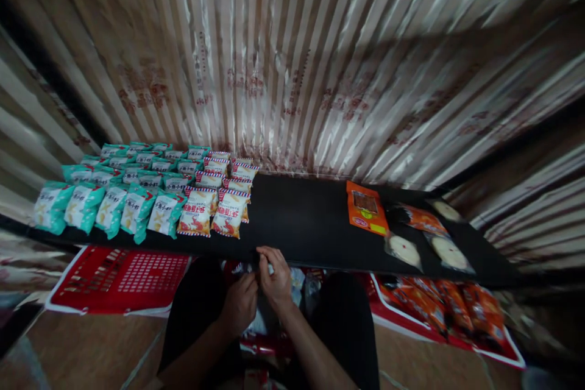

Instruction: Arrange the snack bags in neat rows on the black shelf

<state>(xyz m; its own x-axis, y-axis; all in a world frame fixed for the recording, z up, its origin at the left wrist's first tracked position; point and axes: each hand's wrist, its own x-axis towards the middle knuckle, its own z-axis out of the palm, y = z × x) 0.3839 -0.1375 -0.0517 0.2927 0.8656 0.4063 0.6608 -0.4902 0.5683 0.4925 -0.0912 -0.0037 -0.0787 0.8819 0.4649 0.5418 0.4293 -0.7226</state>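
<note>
My left hand (241, 301) and my right hand (276, 280) are close together just below the front edge of the black shelf (301, 219). The left one is closed in a pinch; whatever lies in it is hidden. On the right, the fingers curl around a small pale bit that is too dim to name. Rows of teal snack bags (167, 212) stand at the shelf's left. Beside them are several orange and white snack bags (197, 210), the shelf goods nearest to both hands. Pale packages (297, 280) show blurred behind the right hand, between my knees.
An orange packet (365, 207), a darker orange packet (423, 219) and round pale items in clear wrap (404, 251) lie at the right. Red baskets stand under the shelf, the left one (132, 271) beside my leg. Orange packages (450, 304) fill the right one. A striped curtain (283, 61) hangs behind.
</note>
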